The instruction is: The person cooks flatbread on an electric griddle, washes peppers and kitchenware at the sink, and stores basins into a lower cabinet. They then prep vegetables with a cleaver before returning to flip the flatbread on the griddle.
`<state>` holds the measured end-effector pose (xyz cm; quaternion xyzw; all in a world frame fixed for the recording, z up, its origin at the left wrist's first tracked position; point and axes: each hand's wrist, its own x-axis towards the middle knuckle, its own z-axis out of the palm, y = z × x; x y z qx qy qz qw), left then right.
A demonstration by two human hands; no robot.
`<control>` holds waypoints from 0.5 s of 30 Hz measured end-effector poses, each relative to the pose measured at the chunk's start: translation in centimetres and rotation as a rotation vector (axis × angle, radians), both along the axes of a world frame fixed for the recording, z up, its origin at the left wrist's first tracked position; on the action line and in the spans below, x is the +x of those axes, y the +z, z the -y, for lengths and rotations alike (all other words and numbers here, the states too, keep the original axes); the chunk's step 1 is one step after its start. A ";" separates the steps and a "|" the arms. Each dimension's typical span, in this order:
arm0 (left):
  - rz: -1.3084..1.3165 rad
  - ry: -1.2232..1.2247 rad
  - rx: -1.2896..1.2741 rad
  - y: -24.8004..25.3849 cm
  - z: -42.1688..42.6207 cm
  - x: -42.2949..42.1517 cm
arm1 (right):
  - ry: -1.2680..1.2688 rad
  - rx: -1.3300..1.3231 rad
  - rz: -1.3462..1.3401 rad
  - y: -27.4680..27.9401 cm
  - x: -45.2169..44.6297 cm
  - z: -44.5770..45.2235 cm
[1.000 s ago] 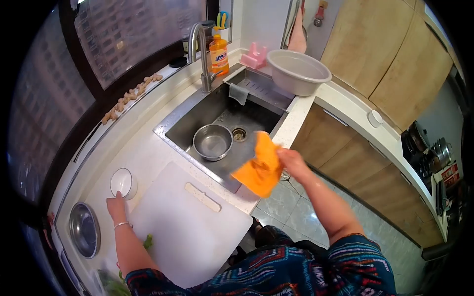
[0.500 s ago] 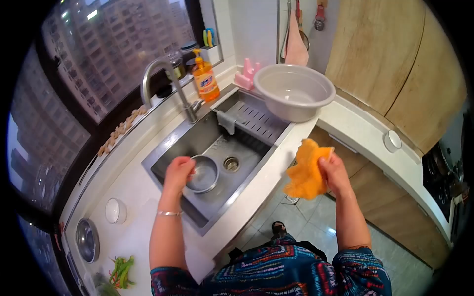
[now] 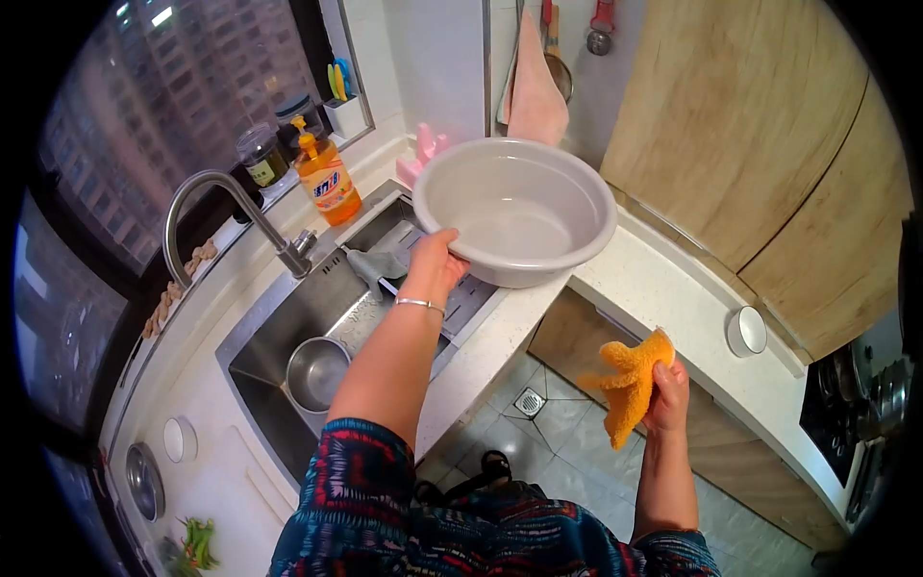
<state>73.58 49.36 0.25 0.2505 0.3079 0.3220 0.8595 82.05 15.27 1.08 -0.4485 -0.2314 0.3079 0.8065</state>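
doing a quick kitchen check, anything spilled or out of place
No spill or damage stands out. The basin seems to overhang the sink, so it looks slightly out of place; the left hand touches it.

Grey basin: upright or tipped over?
Upright. The basin shows its open mouth facing up, with the left hand at its near-left rim. Cannot tell whether it leans slightly.

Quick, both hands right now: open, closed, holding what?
Left hand: closed on the rim of the round light-grey plastic basin.
Right hand: closed, holding the crumpled orange fluffy cloth.
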 end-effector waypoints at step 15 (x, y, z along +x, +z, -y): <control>-0.625 0.566 1.331 14.7 2.0 -16.1 | 0.013 0.049 0.152 2.2 -3.2 -2.0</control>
